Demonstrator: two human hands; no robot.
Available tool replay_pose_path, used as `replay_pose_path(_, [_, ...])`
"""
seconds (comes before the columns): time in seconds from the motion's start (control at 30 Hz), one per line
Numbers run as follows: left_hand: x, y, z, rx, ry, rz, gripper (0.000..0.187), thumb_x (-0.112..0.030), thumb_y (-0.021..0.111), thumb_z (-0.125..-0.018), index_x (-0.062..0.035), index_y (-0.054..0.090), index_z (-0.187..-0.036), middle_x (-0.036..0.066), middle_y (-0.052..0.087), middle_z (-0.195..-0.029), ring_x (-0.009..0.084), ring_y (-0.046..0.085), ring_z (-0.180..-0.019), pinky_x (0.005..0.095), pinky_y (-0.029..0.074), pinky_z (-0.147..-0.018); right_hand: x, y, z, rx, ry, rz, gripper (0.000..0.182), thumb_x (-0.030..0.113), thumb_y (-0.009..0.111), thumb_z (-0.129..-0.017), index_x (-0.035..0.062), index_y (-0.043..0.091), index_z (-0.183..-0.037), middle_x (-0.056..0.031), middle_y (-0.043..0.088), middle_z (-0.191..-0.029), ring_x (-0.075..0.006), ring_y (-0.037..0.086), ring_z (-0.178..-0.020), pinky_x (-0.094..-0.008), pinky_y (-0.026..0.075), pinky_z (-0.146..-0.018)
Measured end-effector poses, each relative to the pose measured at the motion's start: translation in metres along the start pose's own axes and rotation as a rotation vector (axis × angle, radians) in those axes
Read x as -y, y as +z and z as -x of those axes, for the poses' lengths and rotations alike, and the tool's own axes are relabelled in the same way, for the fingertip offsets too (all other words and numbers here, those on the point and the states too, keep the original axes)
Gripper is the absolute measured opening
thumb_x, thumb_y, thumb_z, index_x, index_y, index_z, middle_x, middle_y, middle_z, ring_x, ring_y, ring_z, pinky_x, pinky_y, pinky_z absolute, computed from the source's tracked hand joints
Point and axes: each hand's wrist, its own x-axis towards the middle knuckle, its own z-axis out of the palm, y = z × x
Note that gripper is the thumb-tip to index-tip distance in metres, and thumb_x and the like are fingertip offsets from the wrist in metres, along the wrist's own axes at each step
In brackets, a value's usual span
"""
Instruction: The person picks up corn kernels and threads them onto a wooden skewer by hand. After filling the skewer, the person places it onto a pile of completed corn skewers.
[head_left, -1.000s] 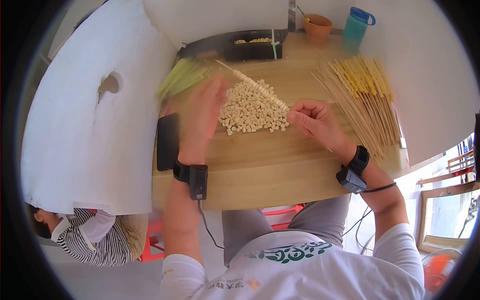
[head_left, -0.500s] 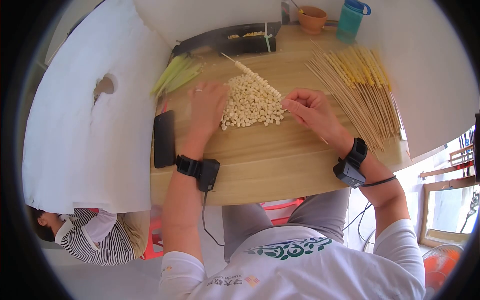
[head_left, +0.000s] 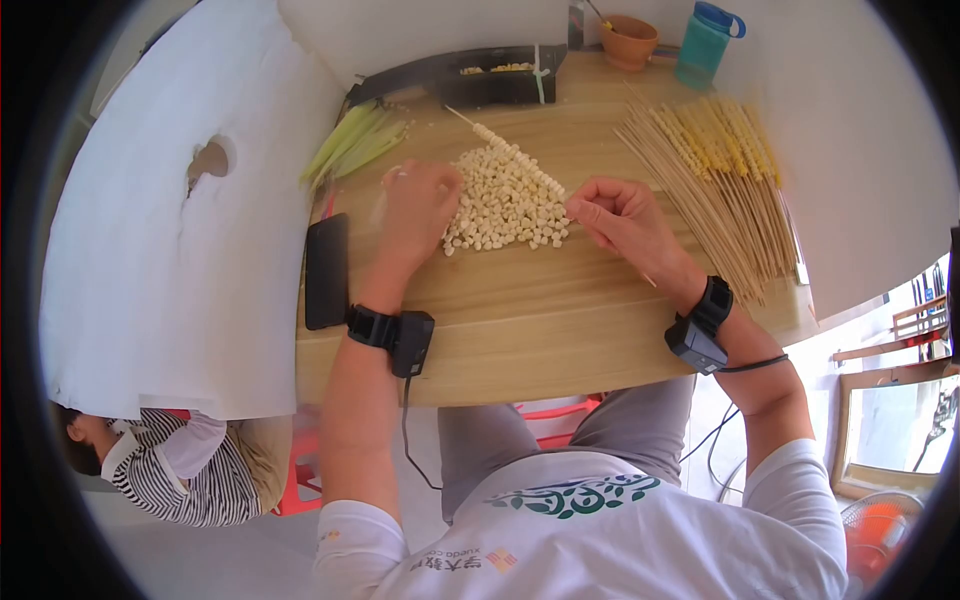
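Observation:
My right hand (head_left: pixel 622 222) is pinched round the lower part of a thin wooden skewer, whose end sticks out below the palm. Pale kernel-like pieces are threaded along the skewer (head_left: pixel 520 158), and its bare tip points up and left. Under it lies a heap of loose pale pieces (head_left: pixel 500 210) on the wooden table. At the heap's left edge is my left hand (head_left: pixel 422 200), its fingers curled in; whatever they may hold is hidden.
Bare skewers (head_left: pixel 700 215) and yellow threaded ones (head_left: pixel 735 135) lie at the right. Behind stand a black tray (head_left: pixel 500 88), a clay pot (head_left: pixel 628 42) and a blue bottle (head_left: pixel 703 48). Green husks (head_left: pixel 355 140) and a phone (head_left: pixel 327 270) lie left. A person (head_left: pixel 190 465) is at lower left.
The fingers of my left hand have curled in at the heap's left side. My right hand and the skewer have stayed almost in place.

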Motion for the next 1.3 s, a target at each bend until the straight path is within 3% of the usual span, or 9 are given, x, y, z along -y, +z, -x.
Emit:
replay_pose_path(0.07, [0.002,0.000,-0.002,-0.030,-0.198,0.236,0.016,-0.005,0.066,-0.081,-0.0073,0.067,-0.097,0.002,0.066,-0.086,0.0144,0.058,-0.084,0.0280,0.043,-0.079,0.001,0.000,0.000,-0.007,-0.002,0.011,0.018,0.020,0.063,-0.092,0.0043,0.062,-0.084,0.0071,0.048,-0.056,0.0009,0.037,-0.050,-0.0176,0.025,-0.044])
replay_pose_path(0.1, [0.004,-0.001,-0.003,-0.034,-0.194,0.234,0.016,-0.005,0.066,-0.081,-0.0073,0.067,-0.097,0.002,0.066,-0.086,0.0144,0.058,-0.084,0.0280,0.043,-0.079,0.002,0.000,0.001,0.001,0.000,0.013,0.018,0.020,0.063,-0.092,0.0039,0.062,-0.083,0.0073,0.047,-0.056,0.0009,0.037,-0.050,-0.0177,0.025,-0.045])
replay_pose_path(0.17, [0.007,-0.005,-0.007,-0.011,-0.386,0.580,0.019,-0.007,0.066,-0.085,-0.0044,0.067,-0.104,0.001,0.066,-0.091,0.0084,0.058,-0.084,0.0226,0.046,-0.072,0.005,0.000,0.002,0.010,-0.006,0.015,0.019,0.020,0.063,-0.092,0.0036,0.061,-0.083,0.0075,0.047,-0.057,0.0009,0.037,-0.050,-0.0178,0.025,-0.045])
replay_pose_path(0.2, [0.007,-0.007,-0.008,-0.017,-0.380,0.576,0.019,-0.007,0.066,-0.085,-0.0044,0.067,-0.104,0.001,0.066,-0.091,0.0084,0.058,-0.084,0.0226,0.046,-0.072,0.009,0.000,0.003,0.024,0.001,0.011,0.019,0.020,0.063,-0.092,0.0034,0.061,-0.083,0.0078,0.047,-0.057,0.0010,0.037,-0.050,-0.0179,0.025,-0.045])
replay_pose_path(0.27, [0.007,-0.013,-0.009,-0.089,-0.513,0.858,0.021,-0.008,0.065,-0.088,-0.0014,0.066,-0.108,0.001,0.065,-0.095,0.0066,0.057,-0.086,0.0207,0.045,-0.075,0.011,0.001,0.004,0.043,-0.001,0.006,0.019,0.019,0.063,-0.092,0.0032,0.061,-0.082,0.0081,0.046,-0.057,0.0010,0.036,-0.050,-0.0180,0.025,-0.045])
replay_pose_path(0.3, [0.010,-0.014,-0.008,-0.095,-0.510,0.852,0.021,-0.008,0.065,-0.088,-0.0014,0.066,-0.108,0.001,0.065,-0.095,0.0066,0.057,-0.086,0.0207,0.045,-0.075,0.011,0.002,0.004,0.055,-0.001,-0.007,0.018,0.019,0.063,-0.092,0.0034,0.061,-0.082,0.0083,0.046,-0.057,0.0011,0.036,-0.050,-0.0180,0.025,-0.045])
replay_pose_path(0.37, [0.018,-0.011,-0.006,-0.169,-0.535,0.926,0.027,-0.017,0.062,-0.088,0.0002,0.065,-0.109,0.004,0.065,-0.107,0.0113,0.057,-0.098,0.0262,0.044,-0.086,0.011,0.003,0.005,0.074,-0.005,-0.018,0.018,0.018,0.063,-0.092,0.0036,0.061,-0.082,0.0085,0.046,-0.057,0.0012,0.036,-0.050,-0.0180,0.025,-0.045])
replay_pose_path(0.57, [0.022,-0.013,-0.006,-0.306,-0.607,1.206,0.027,-0.012,0.061,-0.090,0.0028,0.062,-0.113,0.005,0.062,-0.107,0.0097,0.054,-0.096,0.0231,0.043,-0.083,0.014,0.007,0.008,0.135,0.041,-0.006,0.015,0.016,0.063,-0.092,0.0036,0.063,-0.084,0.0081,0.049,-0.061,0.0014,0.039,-0.052,-0.0176,0.028,-0.046])
replay_pose_path(1.3, [0.019,-0.012,-0.005,-0.354,-0.618,1.268,0.026,-0.007,0.062,-0.088,0.0028,0.062,-0.112,0.004,0.061,-0.105,0.0108,0.053,-0.094,0.0251,0.043,-0.082,0.006,0.008,0.006,0.155,0.021,-0.021,0.014,0.016,0.063,-0.092,0.0032,0.063,-0.085,0.0073,0.050,-0.061,0.0005,0.040,-0.052,-0.0175,0.029,-0.046])
